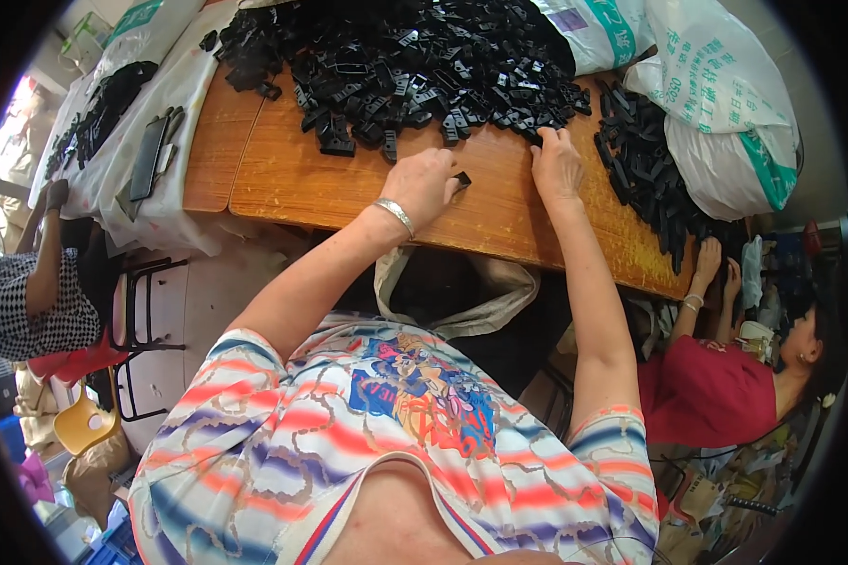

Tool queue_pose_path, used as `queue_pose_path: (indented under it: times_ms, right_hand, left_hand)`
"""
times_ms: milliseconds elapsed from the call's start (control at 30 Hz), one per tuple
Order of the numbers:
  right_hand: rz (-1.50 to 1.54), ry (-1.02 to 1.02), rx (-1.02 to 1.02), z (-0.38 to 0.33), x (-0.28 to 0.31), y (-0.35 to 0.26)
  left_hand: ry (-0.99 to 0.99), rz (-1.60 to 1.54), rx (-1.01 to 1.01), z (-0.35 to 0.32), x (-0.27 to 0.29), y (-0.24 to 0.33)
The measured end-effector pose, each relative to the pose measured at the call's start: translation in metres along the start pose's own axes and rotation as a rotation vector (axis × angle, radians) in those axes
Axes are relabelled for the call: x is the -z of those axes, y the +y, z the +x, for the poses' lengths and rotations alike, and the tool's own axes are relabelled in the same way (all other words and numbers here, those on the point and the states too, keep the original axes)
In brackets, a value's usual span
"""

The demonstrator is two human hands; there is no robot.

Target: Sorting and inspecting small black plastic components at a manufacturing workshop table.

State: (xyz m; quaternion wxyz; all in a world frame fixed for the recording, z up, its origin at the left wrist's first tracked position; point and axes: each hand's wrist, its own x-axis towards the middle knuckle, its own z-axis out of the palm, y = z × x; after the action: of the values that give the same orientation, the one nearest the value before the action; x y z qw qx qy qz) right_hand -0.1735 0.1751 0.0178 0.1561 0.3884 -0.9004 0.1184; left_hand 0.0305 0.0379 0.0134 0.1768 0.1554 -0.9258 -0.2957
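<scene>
So closest to the camera was the person's striped, printed shirt (396,424), with both bare forearms reaching up over the edge of the wooden desk (292,179). An open cloth bag (462,292) hung just below that edge, between the arms. The left hand (422,185), with a silver bracelet (395,215) on the wrist, had its fingers curled closed around a small black plastic piece (463,178) that poked out at the fingertips, just above the desk surface. The right hand (556,165) lay palm down on the desk, fingers stretched out flat and touching the near edge of the big heap of black plastic parts (415,56); I couldn't tell if it had pinched anything. That heap covered the far half of the desk. A second, smaller pile of black parts (645,165) sat off to the right beside white woven sacks (716,94). A person in a red top (711,391) sat on the right, and someone in a checked top (28,301) on the left.
</scene>
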Motion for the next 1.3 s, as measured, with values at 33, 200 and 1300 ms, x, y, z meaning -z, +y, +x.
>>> queue_pose_path:
  times_ms: [33,200,1300]
  right_hand:
    - [0.002,-0.03,0.002,0.001,0.0,0.003]
    - [0.119,-0.133,-0.046,-0.011,0.017,0.002]
    - [-0.115,-0.086,0.452,-0.092,0.021,-0.087]
  left_hand:
    - [-0.003,0.001,0.004,-0.004,-0.002,0.005]
    - [0.019,-0.146,-0.056,-0.019,-0.006,0.016]
    - [-0.041,-0.055,-0.118,-0.004,-0.002,-0.01]
